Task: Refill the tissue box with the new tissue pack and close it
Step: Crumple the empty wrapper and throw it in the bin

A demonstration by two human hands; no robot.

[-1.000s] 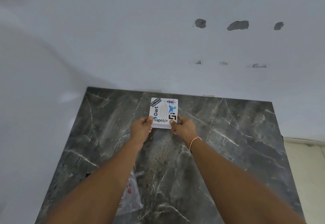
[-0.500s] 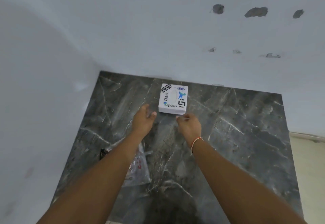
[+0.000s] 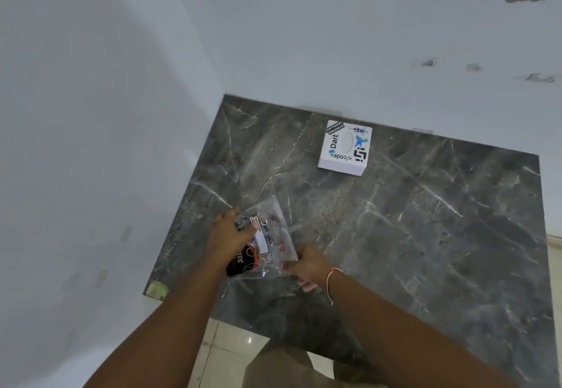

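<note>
A white square tissue box [image 3: 345, 148] with stickers on its lid lies flat and closed near the back of the dark marble table [image 3: 425, 220], untouched. A clear crumpled plastic wrapper [image 3: 272, 235] with red and black print lies near the table's front left. My left hand [image 3: 228, 235] grips the wrapper's left side. Its lower right corner is pinched by my right hand [image 3: 307, 267], which wears a red thread at the wrist. Whether tissues are inside the wrapper cannot be made out.
White walls [image 3: 121, 113] close in behind and to the left of the table. The table's front edge [image 3: 243, 326] lies just below my forearms, with pale floor tiles [image 3: 225, 354] beneath. A worn corner [image 3: 156, 289] marks the table's front left.
Both hands let go of the tissue box, which stayed at the back of the table, then drew back toward me and took hold of the plastic wrapper. The camera tilted down and left.
</note>
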